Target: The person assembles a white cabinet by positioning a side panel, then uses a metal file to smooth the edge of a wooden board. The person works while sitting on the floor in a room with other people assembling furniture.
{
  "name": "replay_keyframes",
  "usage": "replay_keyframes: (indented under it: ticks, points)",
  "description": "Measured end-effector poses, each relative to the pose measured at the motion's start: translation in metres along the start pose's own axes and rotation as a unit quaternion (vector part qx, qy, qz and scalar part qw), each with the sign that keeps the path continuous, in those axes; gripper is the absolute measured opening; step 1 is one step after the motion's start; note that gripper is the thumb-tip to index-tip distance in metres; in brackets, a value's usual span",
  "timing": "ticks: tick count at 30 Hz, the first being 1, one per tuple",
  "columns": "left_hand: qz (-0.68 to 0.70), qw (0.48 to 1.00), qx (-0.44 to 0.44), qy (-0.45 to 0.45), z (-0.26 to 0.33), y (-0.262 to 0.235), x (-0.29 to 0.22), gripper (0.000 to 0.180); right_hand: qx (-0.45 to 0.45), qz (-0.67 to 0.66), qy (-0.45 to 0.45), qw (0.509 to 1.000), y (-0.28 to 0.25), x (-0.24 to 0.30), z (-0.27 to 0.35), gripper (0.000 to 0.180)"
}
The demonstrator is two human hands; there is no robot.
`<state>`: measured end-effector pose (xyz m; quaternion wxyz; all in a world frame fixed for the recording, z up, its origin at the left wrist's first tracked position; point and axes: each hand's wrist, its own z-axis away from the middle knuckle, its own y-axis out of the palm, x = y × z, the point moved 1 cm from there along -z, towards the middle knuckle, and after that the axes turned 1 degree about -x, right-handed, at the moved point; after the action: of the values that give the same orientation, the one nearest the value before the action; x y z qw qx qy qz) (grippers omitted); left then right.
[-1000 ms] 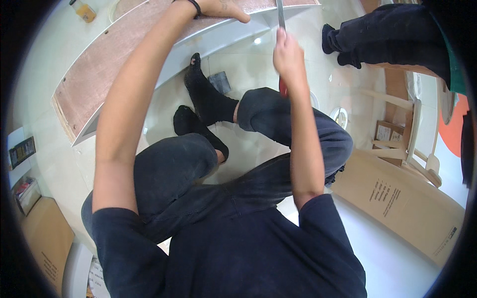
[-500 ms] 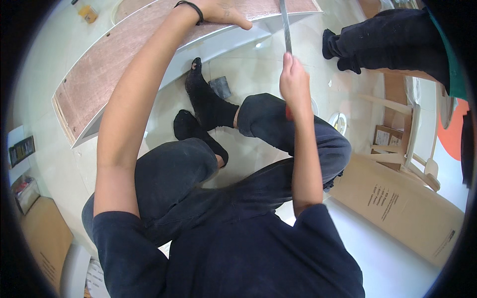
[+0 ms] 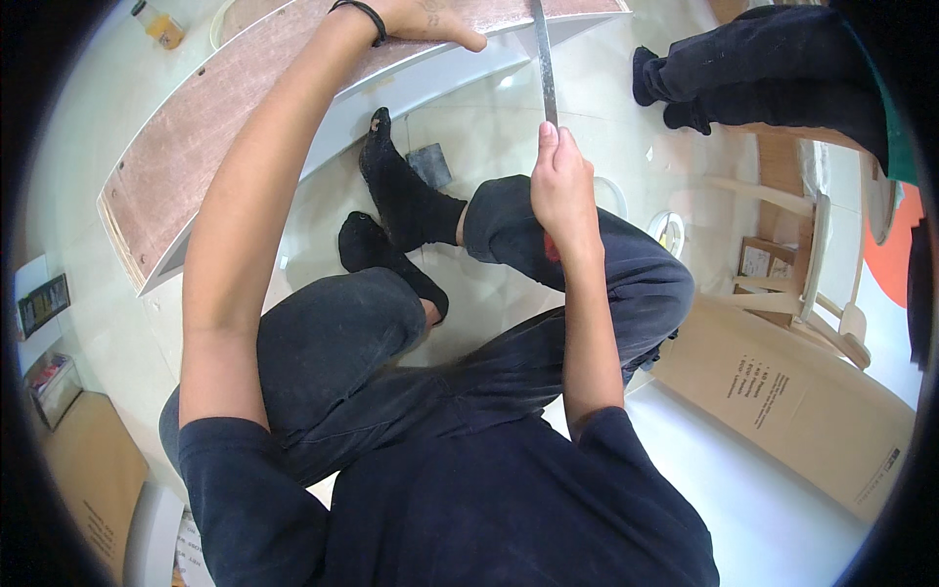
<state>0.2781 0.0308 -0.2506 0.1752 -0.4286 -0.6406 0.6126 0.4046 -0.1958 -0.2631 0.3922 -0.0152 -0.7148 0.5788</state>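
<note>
Drawn back from the long brown plywood panel, our right hand grips a flat grey metal blade; our left hand presses flat on the panel.

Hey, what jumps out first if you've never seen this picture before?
The right hand at centre grips a long thin metal blade reaching up to the brown-faced board at top left. The left hand presses flat on that board. Black-socked feet rest on the pale floor below it.

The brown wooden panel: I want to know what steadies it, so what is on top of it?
The left hand rests flat on the brown wooden panel, near its white edge. The panel surface beneath the palm is hidden.
</note>
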Motion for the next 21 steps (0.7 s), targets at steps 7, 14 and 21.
replay_keyframes:
  ticks: [7,14,21]
  points:
    - [0.004,1.000,0.002,0.018,-0.010,0.000,0.000,0.111,-0.046,0.000,-0.060,0.997,0.016,0.008,-0.065,0.046]
    - [-0.003,1.000,-0.014,0.013,-0.001,-0.001,-0.002,0.113,-0.015,-0.025,0.005,1.000,0.018,0.009,-0.011,0.045]
    - [-0.010,1.000,0.005,0.011,-0.003,-0.001,0.006,0.115,-0.004,-0.010,-0.003,1.000,0.009,0.005,-0.017,0.046]
